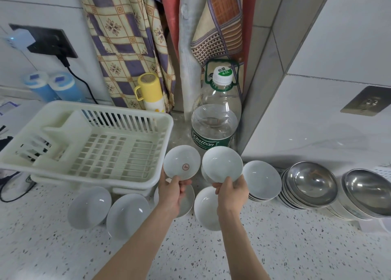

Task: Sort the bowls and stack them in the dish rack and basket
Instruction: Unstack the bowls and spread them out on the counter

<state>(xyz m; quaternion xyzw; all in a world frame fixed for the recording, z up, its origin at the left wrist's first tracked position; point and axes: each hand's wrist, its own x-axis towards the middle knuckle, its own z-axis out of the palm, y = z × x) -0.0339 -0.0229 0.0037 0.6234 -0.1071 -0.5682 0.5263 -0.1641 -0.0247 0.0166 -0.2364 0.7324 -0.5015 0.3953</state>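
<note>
My left hand (pixel 172 192) pinches the near rim of a small white bowl with a red mark inside (pixel 182 162), lifted above the counter. My right hand (pixel 231 192) grips a plain white bowl (pixel 222 163) by its near rim, beside the first. The cream dish rack (pixel 91 140) stands to the left with nothing in it. More white bowls lie on the counter: two at the front left (pixel 90 206) (pixel 128 215), one under my right wrist (pixel 206 208), and a stack (pixel 262 179) to the right. Stacks of steel bowls (pixel 312 186) (pixel 368 195) stand at far right.
A large water bottle (pixel 215 114) stands behind the held bowls against a tiled pillar. A yellow flask (pixel 151 92) and two blue containers (pixel 53 87) sit behind the rack. A black cable (pixel 84 85) hangs from a wall socket. The speckled counter (pixel 275 248) stretches toward me.
</note>
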